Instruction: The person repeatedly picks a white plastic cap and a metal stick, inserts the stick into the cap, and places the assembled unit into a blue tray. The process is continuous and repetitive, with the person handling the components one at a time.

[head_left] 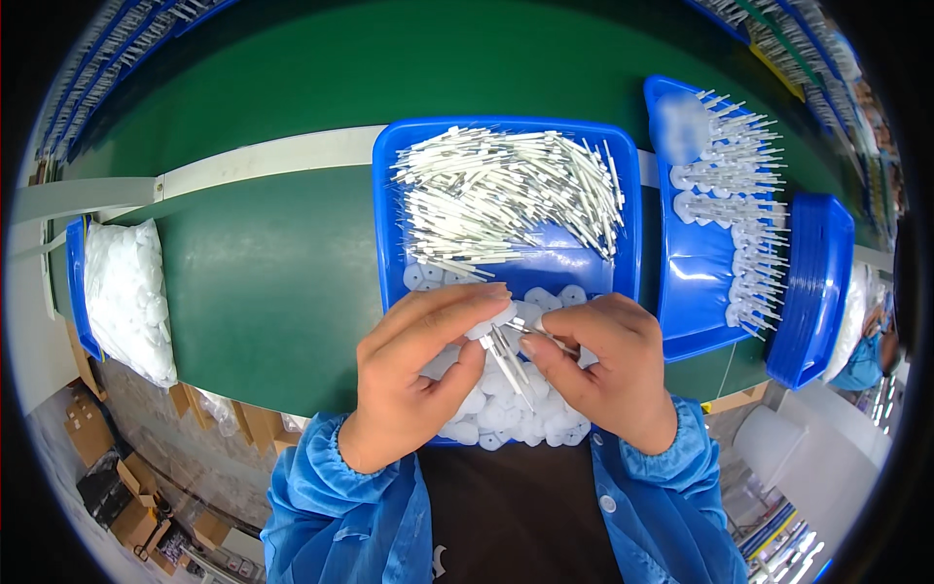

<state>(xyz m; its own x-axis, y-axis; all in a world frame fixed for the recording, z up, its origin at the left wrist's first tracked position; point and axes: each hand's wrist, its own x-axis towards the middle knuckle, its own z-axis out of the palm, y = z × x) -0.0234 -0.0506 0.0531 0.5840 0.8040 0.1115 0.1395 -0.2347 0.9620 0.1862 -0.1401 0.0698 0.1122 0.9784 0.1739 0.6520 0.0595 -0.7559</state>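
Over the near end of a blue tray (506, 125), my two hands meet at the fingertips. My left hand (404, 380) is closed on a white plastic cap (496, 319), with several thin rods pointing down from around it; the fingers hide part of them. A thin metal-and-white rod (543, 333) is pinched between the thumb and fingers of my right hand (618, 365), its end close to the cap. Under my hands lies a heap of rounded white caps (516, 414). A pile of loose white-and-metal rods (501, 195) fills the tray's far part.
To the right, a tilted blue tray (696, 282) carries rows of caps with rods (744, 165). A stack of blue trays (812, 292) stands beside it. At the left edge of the green table (272, 282) sits a plastic bag of white pieces (128, 292). Cardboard boxes (89, 428) are on the floor.
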